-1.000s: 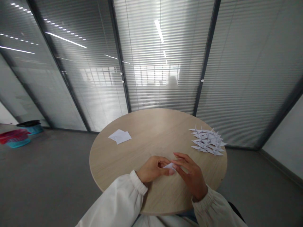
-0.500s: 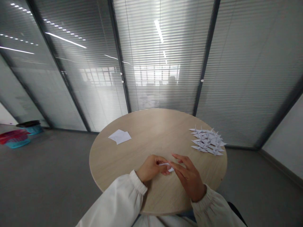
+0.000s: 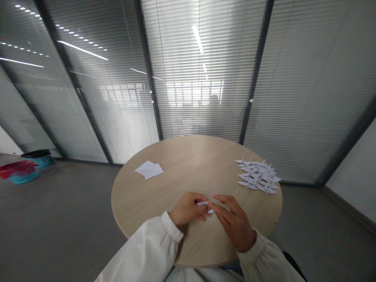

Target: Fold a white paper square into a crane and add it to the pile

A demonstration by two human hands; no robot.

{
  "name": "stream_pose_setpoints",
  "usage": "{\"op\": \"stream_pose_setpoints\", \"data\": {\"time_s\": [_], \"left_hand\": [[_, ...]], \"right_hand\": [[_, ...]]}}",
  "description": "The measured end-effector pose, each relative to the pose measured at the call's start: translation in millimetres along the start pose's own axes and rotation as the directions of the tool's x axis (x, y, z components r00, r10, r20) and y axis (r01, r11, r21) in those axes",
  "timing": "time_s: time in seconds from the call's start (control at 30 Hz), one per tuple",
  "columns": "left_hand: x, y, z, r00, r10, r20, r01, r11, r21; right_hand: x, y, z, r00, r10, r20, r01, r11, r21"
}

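Observation:
A small folded piece of white paper (image 3: 202, 203) is held above the near part of the round table (image 3: 194, 156). My left hand (image 3: 189, 208) pinches it between thumb and fingers, which cover most of it. From the right, my right hand (image 3: 233, 219) meets it, with thumb and index fingertips closed at the paper's edge and the other fingers loosely bent. The exact shape of the folds is hidden by the fingers. On the table's right side lie folded paper cranes (image 3: 258, 176), several of them packed close in rows.
White paper sheets (image 3: 149, 169) lie overlapping on the table's left side. Two blue bins stand on the floor far left, one with a red liner (image 3: 19, 169), the other with a black liner (image 3: 37, 153). Glass partitions with blinds (image 3: 202, 117) rise behind the table.
The paper has turned between my fingers, so less of its white face shows. My right hand has shifted slightly, its fingers drawing closer over the paper. The sheets and cranes stay put.

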State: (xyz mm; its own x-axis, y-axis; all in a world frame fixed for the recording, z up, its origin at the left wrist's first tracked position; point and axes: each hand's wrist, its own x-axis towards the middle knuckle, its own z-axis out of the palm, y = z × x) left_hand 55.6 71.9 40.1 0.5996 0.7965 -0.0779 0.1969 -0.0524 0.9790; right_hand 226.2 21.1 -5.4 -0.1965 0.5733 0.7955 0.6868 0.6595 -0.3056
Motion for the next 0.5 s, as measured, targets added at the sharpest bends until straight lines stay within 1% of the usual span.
{"op": "stream_pose_setpoints", "data": {"time_s": [0.13, 0.23, 0.5], "left_hand": [[-0.3, -1.9, 0.3, 0.999, -0.043, 0.021, 0.042, 0.998, 0.048], [-0.2, -2.8, 0.6, 0.998, -0.053, 0.042, 0.051, 0.997, 0.056], [2.5, -7.7, -0.5, 0.997, -0.022, 0.074, 0.017, 0.998, 0.066]], "right_hand": [[0.6, 0.2, -0.5, 0.998, 0.069, -0.015, -0.067, 0.993, 0.096], [1.3, -0.3, -1.2, 0.996, 0.088, -0.019, -0.085, 0.988, 0.126], [1.2, -2.0, -0.1, 0.997, 0.043, -0.061, -0.042, 0.999, 0.008]]}}
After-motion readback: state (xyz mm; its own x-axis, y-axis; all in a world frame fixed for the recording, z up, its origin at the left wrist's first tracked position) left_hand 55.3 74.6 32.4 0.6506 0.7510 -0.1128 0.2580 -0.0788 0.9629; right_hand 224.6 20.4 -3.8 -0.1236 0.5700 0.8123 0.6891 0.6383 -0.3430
